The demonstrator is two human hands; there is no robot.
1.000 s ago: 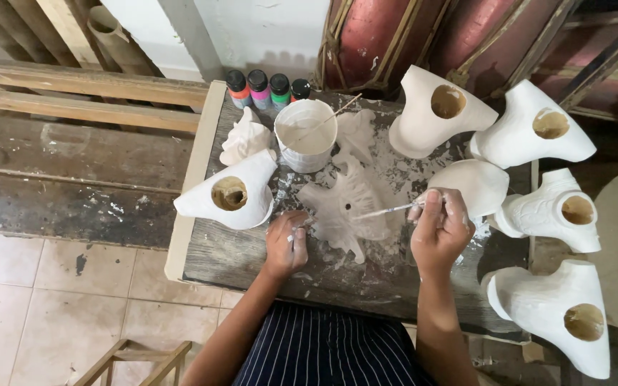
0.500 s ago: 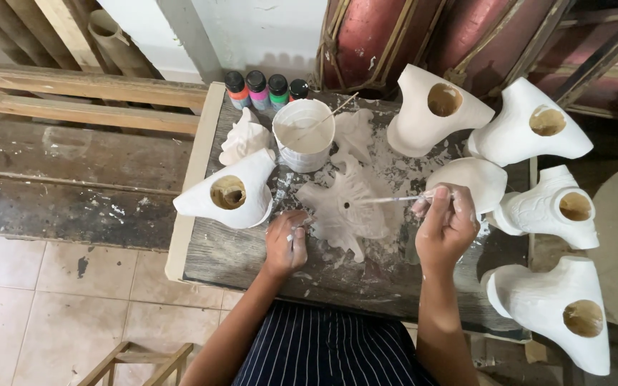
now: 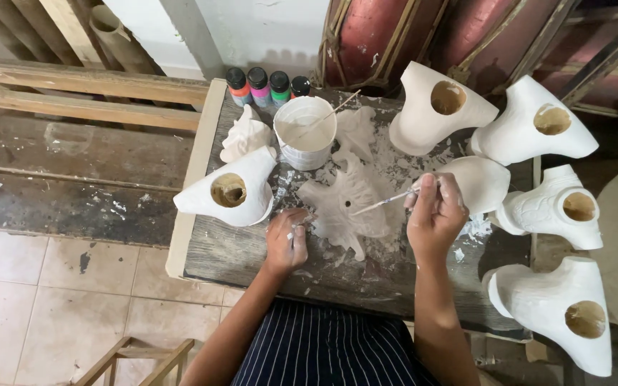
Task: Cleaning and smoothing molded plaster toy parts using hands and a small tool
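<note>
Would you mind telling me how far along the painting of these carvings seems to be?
Looks done: six hollow carvings around the table are already white. In hand: the right hand holds a thin brush over the flat carving, which the left hand steadies. Left: colour, perhaps; the four paint bottles stand capped beside the white paint tub.

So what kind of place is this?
Probably a craft workshop. White masks lie around a rough, paint-splattered table, little paint bottles stand beside a white paint cup, and the right hand holds a thin brush over a flat carving.
</note>
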